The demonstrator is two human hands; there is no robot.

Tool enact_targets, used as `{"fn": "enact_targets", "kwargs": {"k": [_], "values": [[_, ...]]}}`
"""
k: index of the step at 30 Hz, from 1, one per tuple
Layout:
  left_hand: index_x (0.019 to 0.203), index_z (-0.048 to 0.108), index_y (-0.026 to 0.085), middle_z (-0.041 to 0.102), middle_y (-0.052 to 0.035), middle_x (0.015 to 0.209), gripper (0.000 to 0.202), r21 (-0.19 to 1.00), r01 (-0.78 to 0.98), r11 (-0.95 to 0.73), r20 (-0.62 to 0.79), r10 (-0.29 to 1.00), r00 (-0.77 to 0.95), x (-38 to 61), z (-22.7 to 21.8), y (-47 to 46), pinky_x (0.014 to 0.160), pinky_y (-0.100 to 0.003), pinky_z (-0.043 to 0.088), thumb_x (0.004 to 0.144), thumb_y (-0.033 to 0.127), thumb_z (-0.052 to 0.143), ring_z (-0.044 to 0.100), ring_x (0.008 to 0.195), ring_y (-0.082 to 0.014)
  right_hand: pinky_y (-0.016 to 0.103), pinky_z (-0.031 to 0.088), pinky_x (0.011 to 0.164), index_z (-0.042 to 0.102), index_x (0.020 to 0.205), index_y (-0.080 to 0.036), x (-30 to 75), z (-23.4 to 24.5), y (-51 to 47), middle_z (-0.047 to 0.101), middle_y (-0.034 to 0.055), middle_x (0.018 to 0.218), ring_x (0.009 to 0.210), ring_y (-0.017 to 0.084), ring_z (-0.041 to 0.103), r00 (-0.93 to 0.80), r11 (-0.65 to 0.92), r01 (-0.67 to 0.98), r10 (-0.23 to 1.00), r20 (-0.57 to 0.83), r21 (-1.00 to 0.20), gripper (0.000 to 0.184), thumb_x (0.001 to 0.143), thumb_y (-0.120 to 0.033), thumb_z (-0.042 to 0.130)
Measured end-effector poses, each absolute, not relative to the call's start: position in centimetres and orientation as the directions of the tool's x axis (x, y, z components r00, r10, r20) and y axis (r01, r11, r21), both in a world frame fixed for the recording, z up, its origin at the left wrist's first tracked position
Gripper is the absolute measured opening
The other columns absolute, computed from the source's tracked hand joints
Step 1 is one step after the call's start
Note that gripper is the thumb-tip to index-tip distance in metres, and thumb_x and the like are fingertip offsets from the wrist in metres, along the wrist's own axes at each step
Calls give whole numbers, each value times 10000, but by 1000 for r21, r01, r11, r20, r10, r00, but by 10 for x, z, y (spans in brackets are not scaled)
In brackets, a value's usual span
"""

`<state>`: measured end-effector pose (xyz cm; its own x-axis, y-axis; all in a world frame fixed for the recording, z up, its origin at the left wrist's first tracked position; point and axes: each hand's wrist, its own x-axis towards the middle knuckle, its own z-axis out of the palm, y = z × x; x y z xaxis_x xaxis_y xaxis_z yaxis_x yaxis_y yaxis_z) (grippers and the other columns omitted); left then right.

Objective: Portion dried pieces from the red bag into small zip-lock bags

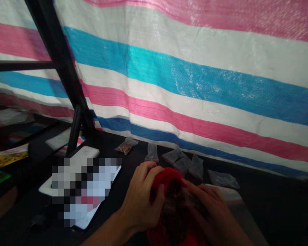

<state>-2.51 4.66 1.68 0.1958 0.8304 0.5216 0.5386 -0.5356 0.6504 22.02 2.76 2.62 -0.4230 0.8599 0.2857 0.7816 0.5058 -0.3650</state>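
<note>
A red bag [166, 172] stands with its mouth towards me in the lower middle of the view, and dark contents show inside. My left hand [145, 196] is closed on the left side of its rim, thumb at the opening and fingers round the outside. On the right side, my right hand [212, 208] is closed on the bag's edge, its fingers partly blurred. Something clear and shiny, perhaps plastic film, lies by the right fingers at the opening; its kind is too dim to make out.
Several small clear plastic bags [183, 164] lie along the back of the black table, one with brownish pieces [124, 147]. A phone [86, 218] and a white device [91, 151] are at left. A flat silvery panel [237, 205] lies at right. A black frame post [63, 73] and striped tarp [195, 78] stand behind.
</note>
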Motion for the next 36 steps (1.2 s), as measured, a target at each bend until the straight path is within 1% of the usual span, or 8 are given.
{"fn": "enact_targets", "kwargs": {"k": [7, 13, 19, 23, 25, 28, 31, 36], "values": [[1217, 559, 209, 572, -117, 1219, 285, 672, 547, -499, 497, 851, 166, -25, 14, 50, 963, -449, 521, 934, 203, 525, 580, 1137, -279, 439, 600, 897, 676, 1279, -323, 273, 46, 28, 752, 68, 1144, 1003, 268, 719, -244, 317, 761, 948, 204, -565, 367, 913, -350, 667], [1216, 552, 226, 571, -103, 1207, 277, 673, 524, -522, 506, 842, 188, -23, 14, 46, 964, -427, 518, 946, 184, 505, 582, 1136, -266, 480, 533, 1040, 657, 1313, -324, 325, 50, 15, 698, 79, 1309, 1168, 304, 677, -244, 236, 771, 967, 69, -591, 448, 886, -443, 729], [1201, 560, 190, 566, -117, 1176, 298, 539, 531, -654, 642, 727, 244, -25, 16, 43, 908, -423, 515, 914, 121, 515, 561, 1094, -267, 553, 417, 1146, 545, 1422, -382, 324, 62, 9, 570, 57, 1464, 1359, 307, 530, -322, 345, 800, 937, 133, -491, 542, 903, -356, 699], [1088, 623, 172, 636, -94, 1067, 250, 380, 490, -785, 714, 585, 384, -18, 28, 38, 911, -426, 487, 889, 48, 538, 572, 1028, -254, 535, 467, 1049, 664, 1244, -329, 294, 76, 20, 651, 75, 1315, 1263, 294, 573, -291, 370, 854, 923, 252, -366, 278, 977, -328, 586], [1038, 650, 181, 670, -75, 1006, 191, 344, 497, -797, 647, 585, 490, -6, 36, 36, 880, -422, 491, 912, 79, 550, 592, 976, -248, 498, 465, 990, 712, 1114, -294, 273, 84, 30, 718, 68, 1156, 1129, 271, 630, -341, 388, 888, 915, 215, -245, 212, 994, -249, 544], [965, 680, 217, 702, -39, 953, 137, 300, 554, -776, 432, 629, 647, 19, 47, 39, 840, -418, 505, 958, 178, 549, 632, 907, -238, 466, 404, 1012, 730, 1069, -248, 244, 91, 49, 748, 63, 1102, 1114, 266, 623, -423, 422, 906, 905, -44, -19, 202, 977, -172, 567], [962, 700, 218, 738, -32, 1004, 168, 232, 589, -774, 155, 628, 763, 46, 55, 49, 860, -398, 530, 985, 261, 540, 687, 941, -233, 471, 394, 983, 758, 926, -159, 224, 90, 69, 771, 131, 993, 1080, 322, 637, -454, 465, 884, 877, -157, 42, 150, 892, -107, 621], [940, 743, 120, 764, -134, 962, 130, 155, 632, -759, 56, 646, 762, 71, 48, 63, 791, -415, 560, 871, 184, 653, 736, 880, -291, 429, 395, 922, 757, 797, -125, 214, 78, 95, 782, 175, 912, 964, 313, 691, -480, 501, 864, 852, -208, 59, 170, 804, -27, 619]]}}
